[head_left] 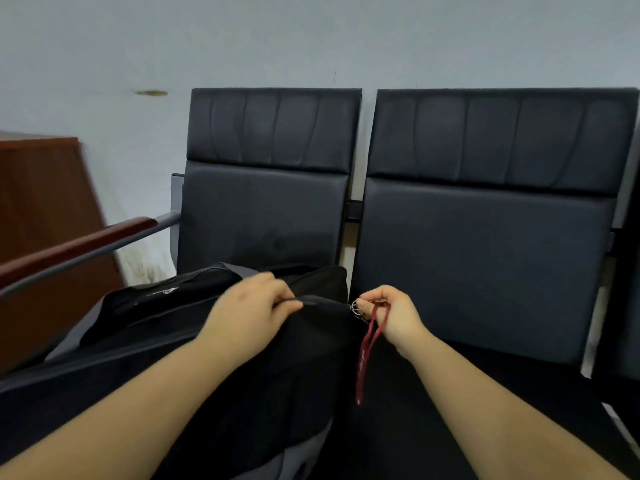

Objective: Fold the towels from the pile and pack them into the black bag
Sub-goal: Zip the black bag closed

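black bag [214, 344] under left hand [249, 306] fingers, right hand [391, 315] pinching zipper pull [358, 308]

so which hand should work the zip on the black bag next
Probably the right hand: it already pinches the zipper pull with the red strap. The left hand grips the black bag at the zip line, steadying it.

Row of dark padded seats [485, 271] on a metal frame, backs against the far wall. Black bag [214, 358] lies on the left seat [263, 216], filling most of the cushion and reaching the near edge. Wood-topped armrest [79, 244] runs along the left side, just beside the bag.
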Demonstrator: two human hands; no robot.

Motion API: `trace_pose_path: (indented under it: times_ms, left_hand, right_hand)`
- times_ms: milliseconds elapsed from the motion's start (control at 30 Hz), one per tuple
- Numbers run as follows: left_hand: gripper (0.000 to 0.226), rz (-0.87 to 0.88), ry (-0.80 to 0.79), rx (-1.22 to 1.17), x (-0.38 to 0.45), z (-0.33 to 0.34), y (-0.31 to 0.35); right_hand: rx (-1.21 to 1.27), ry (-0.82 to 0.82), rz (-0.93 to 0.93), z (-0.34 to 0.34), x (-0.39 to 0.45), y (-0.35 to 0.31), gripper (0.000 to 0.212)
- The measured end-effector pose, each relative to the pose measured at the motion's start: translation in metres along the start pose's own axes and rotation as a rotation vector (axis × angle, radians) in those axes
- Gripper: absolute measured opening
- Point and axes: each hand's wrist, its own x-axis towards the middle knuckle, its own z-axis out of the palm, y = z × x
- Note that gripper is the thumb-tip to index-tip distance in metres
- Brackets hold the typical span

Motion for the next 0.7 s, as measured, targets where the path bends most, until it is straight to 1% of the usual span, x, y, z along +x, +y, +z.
trace_pose_path:
  times_ms: [33, 100, 167, 233, 333, 400, 467, 500, 533, 567, 600, 633, 667, 700]
  left_hand:
    - [0.029, -0.02, 0.013, 0.001, 0.0, -0.007, -0.001]
    - [0.018, -0.049, 0.029, 0.002, 0.001, -0.02, -0.003]
    - [0.014, -0.063, 0.055, 0.002, 0.002, -0.031, -0.009]
    - [0.013, -0.06, 0.07, 0.016, 0.003, -0.036, -0.013]
    - [0.012, -0.074, 0.087, 0.01, 0.005, -0.035, -0.018]
    - [0.01, -0.087, 0.062, -0.023, 0.007, -0.033, -0.02]
    - [0.009, -0.088, 0.018, -0.048, 0.008, -0.028, -0.019]
    - [0.009, -0.086, -0.007, -0.041, 0.008, -0.026, -0.018]
    - [0.01, -0.083, -0.036, -0.025, 0.008, -0.022, -0.016]
    - [0.013, -0.081, -0.072, -0.009, 0.007, -0.018, -0.015]
    - [0.015, -0.077, -0.112, 0.004, 0.006, -0.014, -0.012]
    - [0.019, -0.076, -0.158, 0.019, 0.006, -0.012, -0.011]
    - [0.024, -0.06, -0.201, 0.041, 0.004, -0.008, -0.007]
    - [0.031, -0.034, -0.223, 0.053, 0.002, -0.004, 0.0]
  right_hand:
    - [0.056, 0.013, 0.051, 0.005, 0.004, 0.005, 0.013]
    - [0.255, 0.042, 0.169, 0.016, 0.01, 0.014, 0.022]
    - [0.305, 0.069, 0.228, 0.026, 0.016, 0.018, 0.028]
    - [0.324, 0.084, 0.247, 0.035, 0.02, 0.016, 0.031]
    - [0.221, 0.058, 0.188, 0.043, 0.023, 0.015, 0.029]
    - [0.201, 0.033, 0.188, 0.038, 0.022, 0.021, 0.026]
    - [0.255, 0.023, 0.279, 0.025, 0.017, 0.032, 0.016]
    - [0.314, -0.01, 0.358, 0.015, 0.014, 0.036, 0.013]
    - [0.329, -0.051, 0.435, 0.003, 0.013, 0.046, 0.019]
    - [0.207, -0.116, 0.515, -0.012, 0.008, 0.05, 0.039]
    - [0.004, -0.102, 0.559, -0.026, 0.003, 0.056, 0.063]
    - [-0.26, -0.096, 0.548, -0.04, -0.005, 0.056, 0.079]
    - [-0.379, -0.086, 0.477, -0.05, -0.012, 0.058, 0.086]
    - [-0.521, -0.118, 0.466, -0.062, -0.024, 0.052, 0.088]
